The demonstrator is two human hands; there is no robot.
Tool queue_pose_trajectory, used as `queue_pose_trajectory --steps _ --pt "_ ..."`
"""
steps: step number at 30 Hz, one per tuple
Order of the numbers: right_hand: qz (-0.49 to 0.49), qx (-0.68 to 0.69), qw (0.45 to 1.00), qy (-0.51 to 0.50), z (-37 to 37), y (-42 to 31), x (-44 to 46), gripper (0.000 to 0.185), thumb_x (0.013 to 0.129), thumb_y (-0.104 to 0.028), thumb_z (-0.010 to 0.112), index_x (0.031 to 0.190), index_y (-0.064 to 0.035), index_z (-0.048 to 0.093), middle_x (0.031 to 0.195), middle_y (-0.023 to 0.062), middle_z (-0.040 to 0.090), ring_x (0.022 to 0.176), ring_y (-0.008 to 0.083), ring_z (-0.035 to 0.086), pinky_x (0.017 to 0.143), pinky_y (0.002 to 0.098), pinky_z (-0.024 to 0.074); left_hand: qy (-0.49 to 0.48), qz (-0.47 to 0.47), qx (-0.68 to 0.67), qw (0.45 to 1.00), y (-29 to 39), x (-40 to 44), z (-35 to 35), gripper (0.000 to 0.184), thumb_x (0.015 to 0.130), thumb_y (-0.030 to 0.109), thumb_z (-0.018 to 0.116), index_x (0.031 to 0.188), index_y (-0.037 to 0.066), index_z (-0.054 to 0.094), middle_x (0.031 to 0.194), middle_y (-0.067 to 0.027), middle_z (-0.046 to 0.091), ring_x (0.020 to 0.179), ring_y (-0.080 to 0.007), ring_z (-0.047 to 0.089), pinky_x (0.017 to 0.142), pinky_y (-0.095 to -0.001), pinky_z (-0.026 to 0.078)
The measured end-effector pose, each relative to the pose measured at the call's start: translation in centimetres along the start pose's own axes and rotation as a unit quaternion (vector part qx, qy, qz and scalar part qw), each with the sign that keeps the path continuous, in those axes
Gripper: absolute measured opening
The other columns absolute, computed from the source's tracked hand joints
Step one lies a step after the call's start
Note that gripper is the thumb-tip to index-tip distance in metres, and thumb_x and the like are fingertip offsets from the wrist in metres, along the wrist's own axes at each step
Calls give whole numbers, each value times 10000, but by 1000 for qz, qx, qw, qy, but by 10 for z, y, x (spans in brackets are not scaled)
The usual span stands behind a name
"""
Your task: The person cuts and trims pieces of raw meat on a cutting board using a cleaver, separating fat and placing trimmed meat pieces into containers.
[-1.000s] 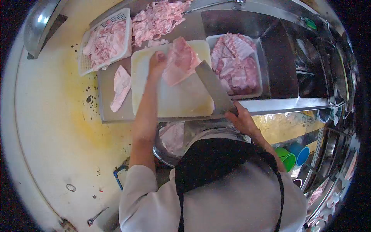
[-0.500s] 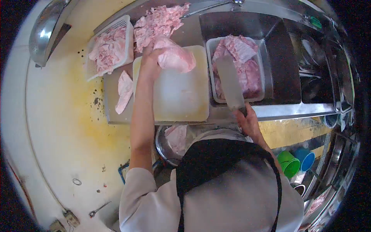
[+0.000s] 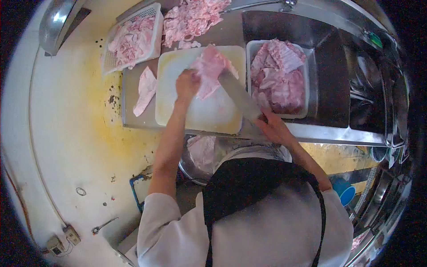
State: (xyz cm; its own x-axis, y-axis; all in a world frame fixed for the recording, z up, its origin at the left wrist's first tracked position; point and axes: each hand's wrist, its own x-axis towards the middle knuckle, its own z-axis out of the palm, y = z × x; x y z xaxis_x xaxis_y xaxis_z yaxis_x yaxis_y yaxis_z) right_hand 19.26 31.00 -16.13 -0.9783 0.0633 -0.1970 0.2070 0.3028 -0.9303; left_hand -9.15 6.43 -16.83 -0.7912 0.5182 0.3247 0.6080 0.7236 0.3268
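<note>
A pale pink piece of raw meat (image 3: 211,66) lies on the white cutting board (image 3: 173,109), slightly blurred. My left hand (image 3: 188,84) is closed at its left edge, gripping it. In my right hand (image 3: 274,126) is a cleaver (image 3: 241,97), held by the handle. Its broad blade slants across the board's right side, the far end at the meat's lower right edge. Whether the blade is cutting in or just touching, I cannot tell. Left of the board lies a separate strip of meat (image 3: 145,91).
Right of the board, a white tub (image 3: 307,100) holds raw meat. A perforated white basket (image 3: 156,38) of trimmings stands at upper left, beside a heap of scraps (image 3: 193,20). Below the counter are a metal bowl (image 3: 186,165) containing meat and a blue bucket (image 3: 344,192).
The cleaver has swung left from over the tub to the meat. My left hand has brought the meat down, and it now lies flatter on the board. The view has shifted slightly.
</note>
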Motion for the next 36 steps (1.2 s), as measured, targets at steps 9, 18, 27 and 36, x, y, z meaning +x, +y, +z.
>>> queue_pose_trajectory --steps 9,18,27,36 --pt "6 -60 991 -117 -17 -36 81 372 916 -263 575 1158 15 521 788 136 591 611 222 570 565 375 460 -30 -134 -157 978 -5 -14 9 86 778 90 620 809 9 622 719 -169 641 642 -321 631 626 -397 496" --pt "53 -40 982 -178 2 -67 153 332 927 -243 571 1140 10 531 726 83 564 505 163 538 486 318 462 -28 -142 -222 964 -15 -17 11 80 792 80 617 805 2 630 645 -122 590 584 -206 568 584 -335 463" --pt "127 36 973 -190 -14 -47 89 396 915 -298 576 1148 20 538 718 106 610 489 178 576 446 358 462 -68 -222 -357 905 -22 -22 2 133 861 114 606 843 -6 661 640 10 564 595 -74 491 531 -272 405" --pt "114 4 982 -149 33 -62 89 433 916 -220 545 1278 14 502 708 52 531 545 128 542 469 306 434 -117 -236 -318 911 -29 -17 -1 159 872 133 598 848 -5 673 660 28 566 613 -64 481 539 -261 391"
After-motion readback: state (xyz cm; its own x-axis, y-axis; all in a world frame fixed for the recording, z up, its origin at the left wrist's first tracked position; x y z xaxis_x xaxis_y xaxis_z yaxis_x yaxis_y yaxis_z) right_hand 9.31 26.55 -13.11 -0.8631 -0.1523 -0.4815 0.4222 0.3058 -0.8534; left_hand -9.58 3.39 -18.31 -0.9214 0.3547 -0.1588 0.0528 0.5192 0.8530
